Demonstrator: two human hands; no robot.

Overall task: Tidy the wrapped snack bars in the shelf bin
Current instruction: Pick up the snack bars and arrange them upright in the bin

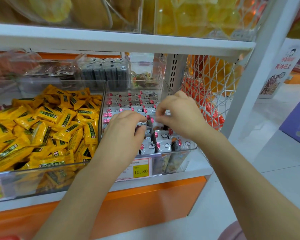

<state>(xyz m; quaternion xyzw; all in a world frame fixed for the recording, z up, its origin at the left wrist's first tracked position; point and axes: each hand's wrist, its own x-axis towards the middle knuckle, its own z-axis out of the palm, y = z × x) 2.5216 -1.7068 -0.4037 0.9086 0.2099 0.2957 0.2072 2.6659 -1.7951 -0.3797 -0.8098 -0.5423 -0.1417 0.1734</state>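
left hand [125, 130] and right hand [178, 115] meet over bars [163, 136] in the bin [184, 158], curled fingers each pinching one

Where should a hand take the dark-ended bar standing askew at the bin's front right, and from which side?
Pinch the askew bar by its top end from above, likely with the right hand. It stands on end, packed between neighbours against the front wall, so only its top looks free.

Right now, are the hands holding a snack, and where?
The right hand pinches a white snack bar by its top edge. The left hand curls over other bars; whether it grips one cannot be told.
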